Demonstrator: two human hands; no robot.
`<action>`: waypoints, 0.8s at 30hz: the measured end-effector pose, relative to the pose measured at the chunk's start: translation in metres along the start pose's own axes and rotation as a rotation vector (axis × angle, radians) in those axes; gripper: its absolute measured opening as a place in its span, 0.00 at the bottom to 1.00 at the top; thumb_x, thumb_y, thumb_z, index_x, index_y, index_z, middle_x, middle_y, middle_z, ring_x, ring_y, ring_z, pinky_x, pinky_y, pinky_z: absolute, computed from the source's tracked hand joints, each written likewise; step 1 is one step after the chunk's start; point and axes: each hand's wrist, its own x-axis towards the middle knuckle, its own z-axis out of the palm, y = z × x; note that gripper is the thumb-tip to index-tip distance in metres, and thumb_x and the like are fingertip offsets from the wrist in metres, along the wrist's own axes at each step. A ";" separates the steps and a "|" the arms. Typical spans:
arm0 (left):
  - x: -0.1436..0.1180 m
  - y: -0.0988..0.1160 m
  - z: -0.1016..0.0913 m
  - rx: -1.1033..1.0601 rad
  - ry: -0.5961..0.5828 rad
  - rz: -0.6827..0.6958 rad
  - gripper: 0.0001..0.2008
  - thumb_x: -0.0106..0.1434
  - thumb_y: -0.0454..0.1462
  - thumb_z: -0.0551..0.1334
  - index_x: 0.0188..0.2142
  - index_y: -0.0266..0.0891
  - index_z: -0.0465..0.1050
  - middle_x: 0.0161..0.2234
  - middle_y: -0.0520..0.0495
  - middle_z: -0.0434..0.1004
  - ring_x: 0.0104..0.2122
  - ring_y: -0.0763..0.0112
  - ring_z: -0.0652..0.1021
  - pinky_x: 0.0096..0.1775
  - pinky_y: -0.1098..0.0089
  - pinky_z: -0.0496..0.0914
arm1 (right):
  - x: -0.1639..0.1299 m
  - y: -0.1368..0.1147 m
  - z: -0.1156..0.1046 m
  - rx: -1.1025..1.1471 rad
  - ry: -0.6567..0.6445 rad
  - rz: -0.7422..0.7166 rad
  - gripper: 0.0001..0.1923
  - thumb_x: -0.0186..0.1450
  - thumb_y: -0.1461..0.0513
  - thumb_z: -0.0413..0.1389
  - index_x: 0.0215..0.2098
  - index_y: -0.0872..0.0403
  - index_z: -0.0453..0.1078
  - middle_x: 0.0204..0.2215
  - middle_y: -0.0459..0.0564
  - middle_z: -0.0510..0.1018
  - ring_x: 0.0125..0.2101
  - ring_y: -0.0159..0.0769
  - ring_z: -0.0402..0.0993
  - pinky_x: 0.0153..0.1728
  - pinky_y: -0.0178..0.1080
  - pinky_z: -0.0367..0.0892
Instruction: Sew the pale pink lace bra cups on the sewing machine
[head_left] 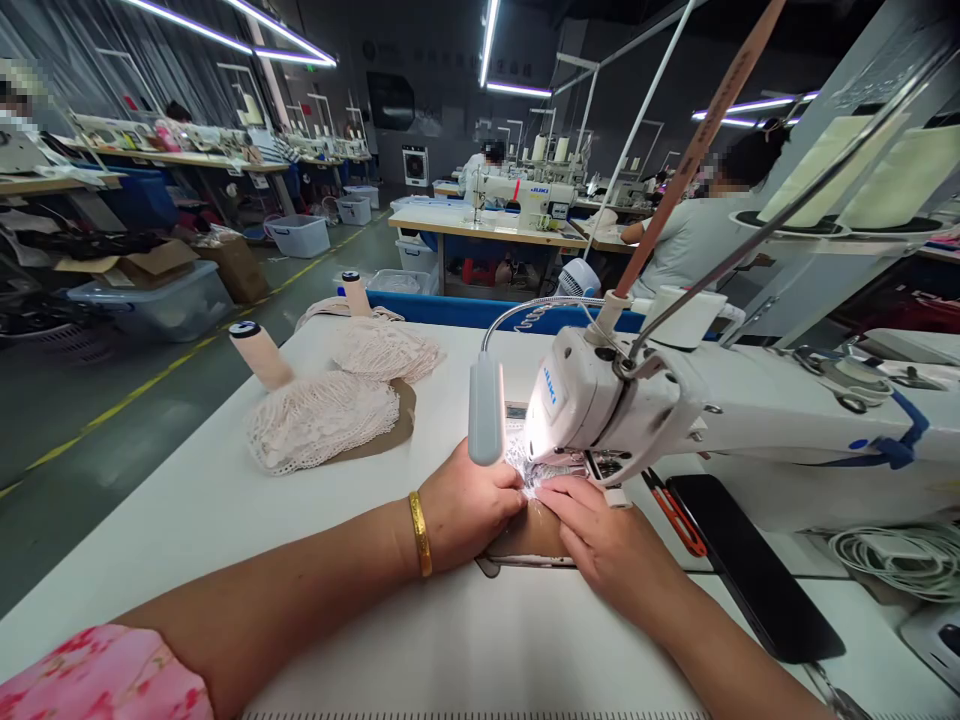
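Note:
My left hand (466,505), with a gold bangle on the wrist, pinches a small piece of white lace (527,470) lying on tan fabric (529,535) under the head of a white sewing machine (600,400). My right hand (607,535) presses flat on the same fabric just right of the needle area, fingertips touching the lace. A grey lamp (486,410) on a flexible neck hangs over my left hand and lights the spot brightly. The needle itself is hidden by the glare.
Two heaps of pale lace pieces (322,420) on brown fabric and two thread cones (259,352) sit on the white table (225,500) at the left. Orange-handled scissors (675,510), a black phone (750,570) and coiled cable (900,555) lie right. Other people sew at benches behind.

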 end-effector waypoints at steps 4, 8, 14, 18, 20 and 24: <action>0.004 -0.004 0.001 0.022 -0.032 -0.044 0.13 0.71 0.32 0.56 0.36 0.40 0.80 0.37 0.46 0.82 0.36 0.63 0.79 0.47 0.58 0.69 | -0.001 0.005 0.008 -0.068 0.027 0.012 0.24 0.68 0.71 0.47 0.57 0.50 0.74 0.46 0.55 0.82 0.39 0.45 0.80 0.30 0.41 0.73; 0.004 -0.007 0.001 -0.045 -0.056 -0.097 0.11 0.72 0.33 0.57 0.39 0.39 0.80 0.40 0.43 0.82 0.41 0.61 0.80 0.49 0.60 0.72 | -0.003 0.008 0.014 -0.094 0.038 0.034 0.26 0.69 0.70 0.47 0.61 0.54 0.72 0.46 0.60 0.82 0.47 0.49 0.79 0.38 0.46 0.77; -0.002 -0.012 -0.008 -0.139 -0.057 -0.151 0.11 0.71 0.35 0.59 0.50 0.37 0.76 0.52 0.40 0.79 0.49 0.57 0.79 0.53 0.59 0.74 | -0.003 0.005 0.010 -0.092 0.050 0.040 0.24 0.71 0.68 0.47 0.61 0.54 0.73 0.48 0.59 0.83 0.39 0.45 0.82 0.32 0.43 0.78; 0.003 -0.008 -0.018 -0.028 -0.185 -0.287 0.14 0.69 0.39 0.63 0.52 0.39 0.74 0.54 0.39 0.78 0.53 0.51 0.77 0.55 0.54 0.71 | -0.001 0.001 0.007 -0.075 0.087 0.013 0.22 0.71 0.70 0.47 0.59 0.54 0.72 0.49 0.57 0.84 0.40 0.45 0.83 0.29 0.41 0.77; 0.007 -0.003 -0.024 0.052 -0.270 -0.345 0.13 0.68 0.42 0.64 0.50 0.39 0.75 0.51 0.39 0.79 0.52 0.50 0.77 0.54 0.52 0.71 | 0.000 -0.001 0.006 -0.058 0.113 -0.014 0.22 0.71 0.71 0.46 0.58 0.55 0.72 0.50 0.57 0.84 0.43 0.46 0.83 0.33 0.43 0.78; 0.012 0.004 -0.037 0.151 -0.342 -0.341 0.10 0.71 0.41 0.60 0.35 0.38 0.76 0.34 0.42 0.78 0.38 0.55 0.78 0.45 0.55 0.70 | 0.004 -0.007 0.004 0.036 0.166 -0.094 0.19 0.71 0.72 0.47 0.55 0.54 0.71 0.48 0.54 0.83 0.45 0.44 0.81 0.42 0.45 0.78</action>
